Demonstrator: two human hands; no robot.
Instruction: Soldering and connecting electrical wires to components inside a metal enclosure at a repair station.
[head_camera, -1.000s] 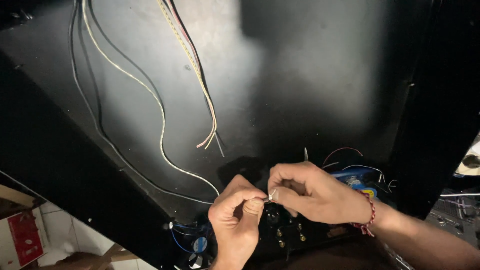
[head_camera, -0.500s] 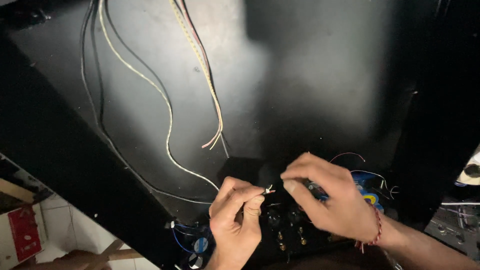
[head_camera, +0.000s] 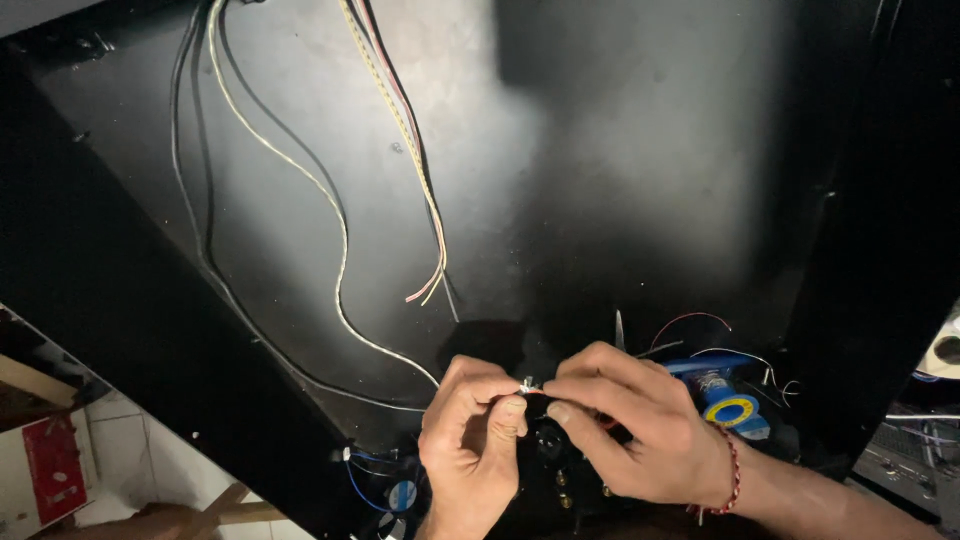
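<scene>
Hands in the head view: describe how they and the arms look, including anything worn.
Both hands are bare, with no gloves and no rings visible. The right hand has a thin red beaded bracelet around its wrist, and its forearm is uncovered, with no sleeve in view. The left hand shows no band; its wrist runs out of frame at the bottom edge.

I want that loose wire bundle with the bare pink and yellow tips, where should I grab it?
Pinch the loose bundle on its insulated run just above the splayed tips, coming from the right: the panel there is bare, while other cables crowd its left.
</scene>
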